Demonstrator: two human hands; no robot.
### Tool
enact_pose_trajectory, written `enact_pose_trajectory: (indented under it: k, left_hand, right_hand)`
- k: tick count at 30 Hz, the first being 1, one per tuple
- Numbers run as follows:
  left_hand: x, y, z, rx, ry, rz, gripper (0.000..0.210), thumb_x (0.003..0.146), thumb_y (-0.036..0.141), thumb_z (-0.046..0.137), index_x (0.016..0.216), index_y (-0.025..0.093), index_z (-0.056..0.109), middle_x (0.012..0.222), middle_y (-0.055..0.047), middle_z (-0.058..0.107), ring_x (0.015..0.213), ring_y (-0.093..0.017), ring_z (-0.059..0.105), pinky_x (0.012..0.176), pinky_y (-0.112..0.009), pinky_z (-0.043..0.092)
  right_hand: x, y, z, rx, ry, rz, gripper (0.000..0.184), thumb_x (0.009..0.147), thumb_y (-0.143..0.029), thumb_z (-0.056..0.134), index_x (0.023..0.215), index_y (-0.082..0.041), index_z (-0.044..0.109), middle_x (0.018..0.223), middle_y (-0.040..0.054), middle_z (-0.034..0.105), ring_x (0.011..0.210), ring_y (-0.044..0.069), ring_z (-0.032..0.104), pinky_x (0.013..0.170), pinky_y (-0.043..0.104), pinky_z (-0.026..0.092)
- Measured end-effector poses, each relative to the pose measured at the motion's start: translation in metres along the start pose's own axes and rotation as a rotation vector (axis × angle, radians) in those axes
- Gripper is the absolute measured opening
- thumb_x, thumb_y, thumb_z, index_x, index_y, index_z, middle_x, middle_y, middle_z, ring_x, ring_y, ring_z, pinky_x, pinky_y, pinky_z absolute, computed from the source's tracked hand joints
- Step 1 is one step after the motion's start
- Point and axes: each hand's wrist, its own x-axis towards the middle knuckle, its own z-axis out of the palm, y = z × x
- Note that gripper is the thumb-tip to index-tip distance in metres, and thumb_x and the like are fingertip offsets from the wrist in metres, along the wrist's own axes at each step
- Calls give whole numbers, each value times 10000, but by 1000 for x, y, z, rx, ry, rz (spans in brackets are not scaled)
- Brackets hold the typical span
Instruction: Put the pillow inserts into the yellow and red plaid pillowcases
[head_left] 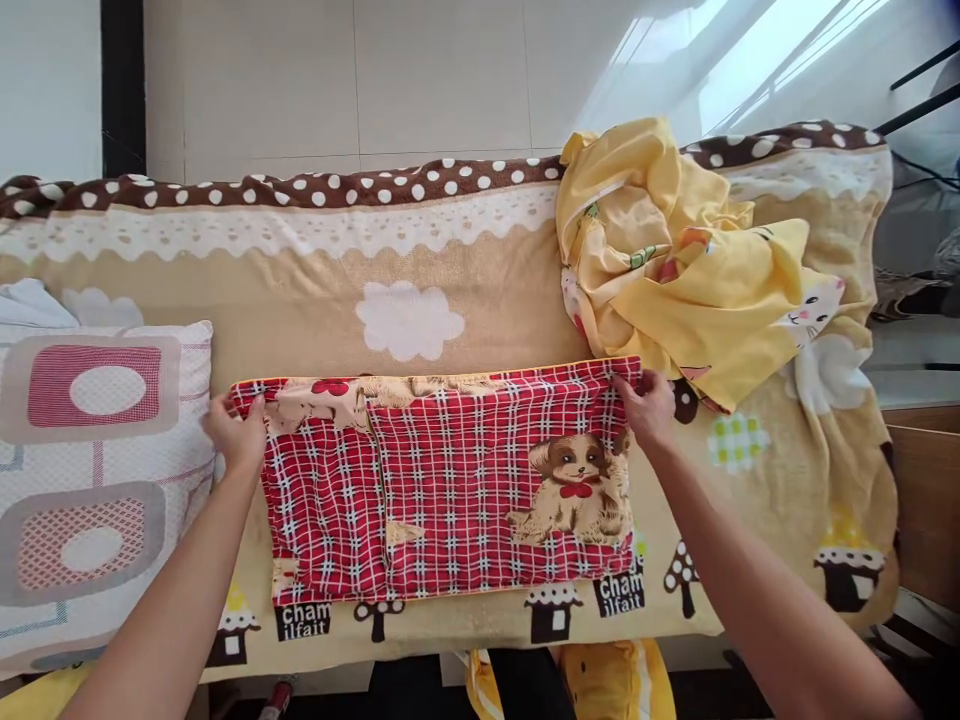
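A red plaid cloth (450, 480) with a printed puppy is laid out flat and folded on the blanket in front of me. It looks like a garment, but its exact kind is hard to tell. Thin yellow piping runs along its far edge. My left hand (238, 430) pinches the far left corner between thumb and fingers. At the far right corner, my right hand (646, 405) grips the same edge, so the far side is stretched straight between both hands. The near edge rests on the blanket.
A tan blanket (300, 310) with a brown dotted border covers the bed. Crumpled yellow clothing (720, 290) lies beyond my right hand. A patterned pillow (105, 480) is at the left. Pale floor tiles (435, 80) lie past the bed's far edge.
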Motion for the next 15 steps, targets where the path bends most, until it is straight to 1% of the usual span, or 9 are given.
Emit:
enact_pose_trajectory:
  k: [2, 4, 6, 7, 8, 9, 11, 13, 15]
  left_hand:
    - [-5, 39, 3, 92, 122, -75, 644, 891, 518, 582, 1434, 276, 332, 1474, -87, 435, 1346, -367, 415, 1068, -618, 391]
    - [-27, 93, 17, 87, 32, 118, 661, 952, 417, 506, 1515, 219, 223, 1553, -127, 350, 1430, -362, 323, 1159, -595, 292]
    - [-60, 147, 41, 32, -249, 366, 682, 983, 337, 425, 1569, 263, 83, 1584, -109, 335, 1469, -286, 294, 1199, -538, 262]
    - [-77, 169, 55, 30, -401, 437, 691, 994, 314, 378, 1574, 318, 3, 1612, -64, 298, 1492, -243, 255, 1224, -532, 214]
    - [-92, 186, 69, 33, -502, 478, 693, 1000, 312, 348, 1568, 343, -47, 1624, -32, 274, 1502, -214, 231, 1236, -527, 184]
    - [-105, 196, 82, 47, -564, 477, 685, 1003, 313, 327, 1568, 324, -60, 1629, -34, 258, 1505, -205, 222, 1235, -525, 173]
    - [-120, 198, 102, 87, -624, 444, 652, 1006, 343, 309, 1571, 303, -13, 1625, -41, 253, 1499, -221, 241, 1225, -544, 153]
    - [-125, 184, 114, 114, -635, 422, 627, 1002, 382, 322, 1570, 295, 70, 1615, -51, 262, 1483, -247, 282, 1213, -559, 136]
    - [-124, 167, 120, 109, -619, 439, 618, 994, 400, 348, 1562, 299, 128, 1603, -54, 281, 1464, -257, 322, 1210, -550, 118]
  right_hand:
    - [-23, -27, 17, -178, 96, -147, 673, 793, -589, 629, 1264, -111, 578, 1320, 224, 570, 1231, 381, 512, 1016, 590, 382]
    - [-65, -57, 45, -225, 31, -361, 598, 935, -489, 478, 1424, -145, 451, 1474, 195, 459, 1379, 336, 398, 1103, 575, 305]
    - [-117, -85, 81, -216, -186, -586, 557, 1011, -403, 333, 1528, -201, 295, 1550, 129, 393, 1445, 242, 331, 1155, 505, 277]
    - [-142, -96, 99, -225, -286, -682, 556, 1023, -372, 296, 1553, -215, 237, 1577, 101, 359, 1470, 213, 288, 1174, 476, 259]
    - [-163, -105, 115, -243, -359, -745, 560, 1029, -341, 268, 1569, -219, 185, 1596, 80, 328, 1490, 194, 245, 1194, 465, 223]
    - [-180, -111, 129, -262, -409, -784, 564, 1032, -317, 252, 1578, -223, 147, 1608, 62, 308, 1499, 176, 219, 1205, 449, 199]
    - [-193, -111, 145, -305, -467, -820, 583, 1035, -335, 265, 1585, -234, 99, 1618, 42, 284, 1503, 162, 203, 1218, 438, 159]
    - [-182, -95, 144, -352, -486, -816, 622, 1026, -405, 310, 1584, -265, 72, 1623, 33, 269, 1498, 175, 222, 1221, 462, 139]
    - [-152, -65, 127, -415, -457, -766, 659, 1009, -458, 349, 1580, -298, 60, 1631, 33, 245, 1497, 211, 232, 1212, 519, 128]
